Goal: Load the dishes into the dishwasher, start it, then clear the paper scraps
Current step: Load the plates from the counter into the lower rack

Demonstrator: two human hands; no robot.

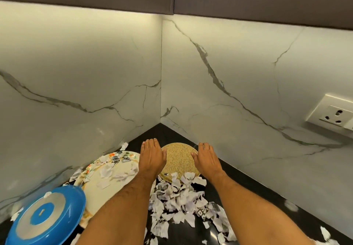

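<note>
Reaching into the far corner of the black table (238,183), both hands flank a round speckled tan dish (179,160). Left hand (151,158) lies at its left edge, right hand (207,159) at its right edge, fingers straight and flat, thumbs toward the rim. Neither hand is curled round anything; whether the palms actually touch the dish, cannot tell.

Dish looks domed or upside down, matte, grainy surface, probably ceramic or stoneware. Judgement: moderately heavy, stiff, breakable, not very slippery given the rough finish. Best hold is at the rim on 2 opposite sides, fingers hooked under the edge, lifted level. The near edge is buried under paper scraps (177,198), so scraps may ride along or slide off on lift.

Scraps: torn white and printed bits, heaped just near of the tan dish, scattered toward the near right across the table. Very light, limp, easy to blow or brush away; better scooped in a bunch than picked 1 by 1.

Left of the left forearm, a large cream plate (107,179) with coloured pattern at its far rim, scraps on it too. Likely smooth glazed, slippery, fragile; tip the scraps off first. Near left, a blue dish (47,216) with a grey ring, overlapping the cream plate's near edge; material unclear.

Marble wall panels (76,72) meet at the corner. Wall socket (332,114) at far right. Dishwasher not in view.
</note>
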